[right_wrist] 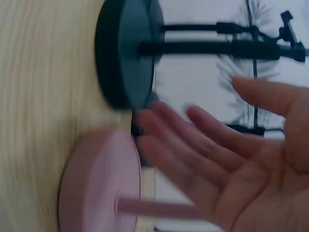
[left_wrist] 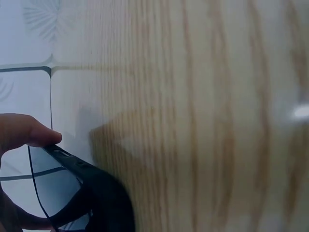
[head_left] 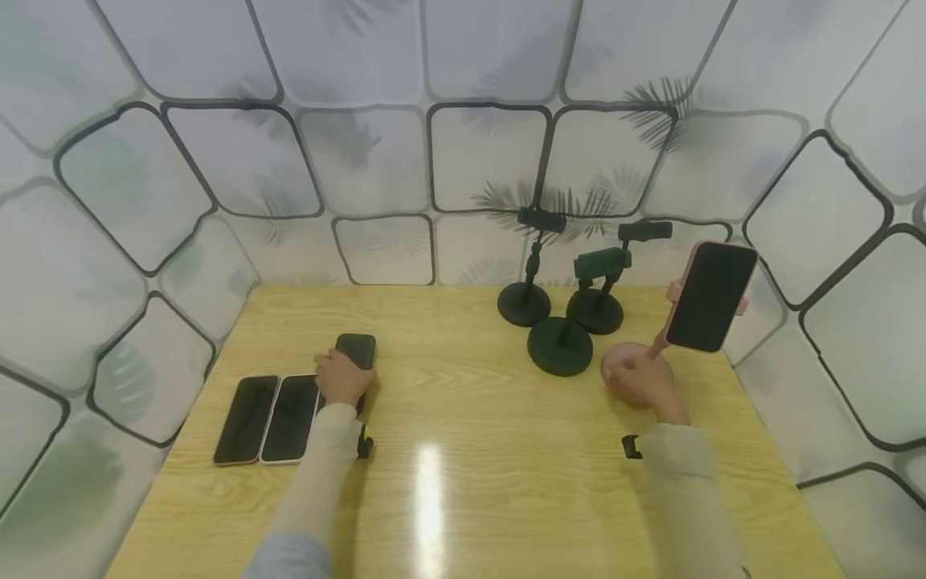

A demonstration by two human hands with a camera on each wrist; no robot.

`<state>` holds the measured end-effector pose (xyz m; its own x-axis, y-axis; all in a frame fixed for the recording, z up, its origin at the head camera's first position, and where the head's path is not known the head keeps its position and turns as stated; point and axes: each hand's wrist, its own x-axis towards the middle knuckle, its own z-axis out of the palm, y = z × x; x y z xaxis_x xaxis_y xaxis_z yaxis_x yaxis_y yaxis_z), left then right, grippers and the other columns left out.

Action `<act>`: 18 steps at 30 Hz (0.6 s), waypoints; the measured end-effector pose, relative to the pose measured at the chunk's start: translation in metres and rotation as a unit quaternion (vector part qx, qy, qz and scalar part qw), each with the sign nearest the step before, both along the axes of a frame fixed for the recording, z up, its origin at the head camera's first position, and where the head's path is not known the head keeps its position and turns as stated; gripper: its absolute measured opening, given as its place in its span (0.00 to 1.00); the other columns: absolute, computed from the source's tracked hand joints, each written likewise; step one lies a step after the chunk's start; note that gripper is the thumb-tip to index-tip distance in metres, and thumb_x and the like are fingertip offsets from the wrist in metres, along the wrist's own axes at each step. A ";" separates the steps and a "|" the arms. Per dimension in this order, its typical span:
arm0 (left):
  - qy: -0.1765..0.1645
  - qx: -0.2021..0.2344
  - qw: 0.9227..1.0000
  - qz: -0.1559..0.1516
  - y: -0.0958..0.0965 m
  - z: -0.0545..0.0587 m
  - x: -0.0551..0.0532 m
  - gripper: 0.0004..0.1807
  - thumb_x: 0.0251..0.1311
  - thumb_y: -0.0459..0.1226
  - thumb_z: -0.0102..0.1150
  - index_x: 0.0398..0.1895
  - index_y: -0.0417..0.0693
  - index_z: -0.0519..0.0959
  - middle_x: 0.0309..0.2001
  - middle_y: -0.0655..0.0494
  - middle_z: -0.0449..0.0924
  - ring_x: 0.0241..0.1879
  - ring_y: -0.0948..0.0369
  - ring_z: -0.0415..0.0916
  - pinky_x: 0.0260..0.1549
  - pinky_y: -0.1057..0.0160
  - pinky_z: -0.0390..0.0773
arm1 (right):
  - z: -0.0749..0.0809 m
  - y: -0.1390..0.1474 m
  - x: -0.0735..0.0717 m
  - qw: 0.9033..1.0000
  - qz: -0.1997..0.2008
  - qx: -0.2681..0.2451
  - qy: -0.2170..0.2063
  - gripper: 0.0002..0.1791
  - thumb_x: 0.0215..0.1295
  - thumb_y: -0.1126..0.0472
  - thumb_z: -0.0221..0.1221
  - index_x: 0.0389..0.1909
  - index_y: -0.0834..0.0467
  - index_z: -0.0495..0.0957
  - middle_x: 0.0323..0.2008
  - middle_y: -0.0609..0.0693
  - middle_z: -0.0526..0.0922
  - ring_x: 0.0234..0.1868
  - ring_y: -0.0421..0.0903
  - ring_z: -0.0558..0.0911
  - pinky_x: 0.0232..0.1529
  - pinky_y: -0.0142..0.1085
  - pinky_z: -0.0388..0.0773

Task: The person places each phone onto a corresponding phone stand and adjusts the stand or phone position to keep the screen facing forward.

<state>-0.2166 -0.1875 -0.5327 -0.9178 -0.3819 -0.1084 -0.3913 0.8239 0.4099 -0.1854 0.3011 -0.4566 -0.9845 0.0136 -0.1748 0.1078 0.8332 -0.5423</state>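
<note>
My left hand (head_left: 342,378) grips a dark phone (head_left: 357,347) at the left of the table. In the left wrist view, the thumb (left_wrist: 34,133) presses on the edge of this phone (left_wrist: 104,191), which is tilted up from the wood. Two more phones, a dark one (head_left: 247,420) and a white-edged one (head_left: 291,420), lie just left of that hand. My right hand (head_left: 651,384) is over the round base (head_left: 628,352) of a pink phone stand, its fingers (right_wrist: 178,169) loosely extended with nothing held. A phone (head_left: 711,297) sits tilted in the pink stand's clamp.
A dark green phone stand (head_left: 560,346) is left of the pink one. Behind it are two black stands, one on the left (head_left: 524,304) and one on the right (head_left: 596,312). The wooden table (head_left: 448,402) meets a patterned wall covering (head_left: 383,249) at its back.
</note>
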 end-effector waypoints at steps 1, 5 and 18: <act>0.003 0.003 1.000 -0.003 0.000 0.001 0.002 0.46 0.46 0.48 0.64 0.58 0.22 0.58 0.52 0.25 0.62 0.50 0.35 0.69 0.49 0.41 0.72 | -0.002 -0.006 -0.005 0.999 0.004 -0.033 0.021 0.25 0.69 0.52 0.49 0.48 0.72 0.73 0.46 0.69 0.79 0.49 0.62 0.76 0.56 0.54 0.67; 0.006 0.002 1.000 -0.013 0.003 0.001 0.005 0.48 0.47 0.48 0.63 0.62 0.22 0.55 0.54 0.24 0.61 0.50 0.34 0.69 0.48 0.40 0.72 | -0.007 -0.025 -0.032 0.979 0.007 -0.192 0.070 0.30 0.69 0.54 0.52 0.66 0.65 0.58 0.63 0.68 0.67 0.63 0.63 0.67 0.63 0.55 0.63; 0.010 -0.045 0.998 -0.030 0.009 -0.003 0.008 0.50 0.46 0.46 0.62 0.65 0.22 0.53 0.54 0.24 0.65 0.48 0.35 0.72 0.46 0.44 0.75 | -0.009 -0.061 -0.072 0.935 0.070 -0.296 0.183 0.23 0.65 0.72 0.52 0.60 0.72 0.63 0.55 0.73 0.73 0.52 0.62 0.79 0.52 0.26 0.74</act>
<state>-0.2081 -0.1783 -0.5360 -0.9407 -0.3343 -0.0578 -0.3335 0.8795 0.3396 -0.2576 0.2405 -0.4651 -0.9647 -0.1133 0.2379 -0.2631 0.3676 -0.8920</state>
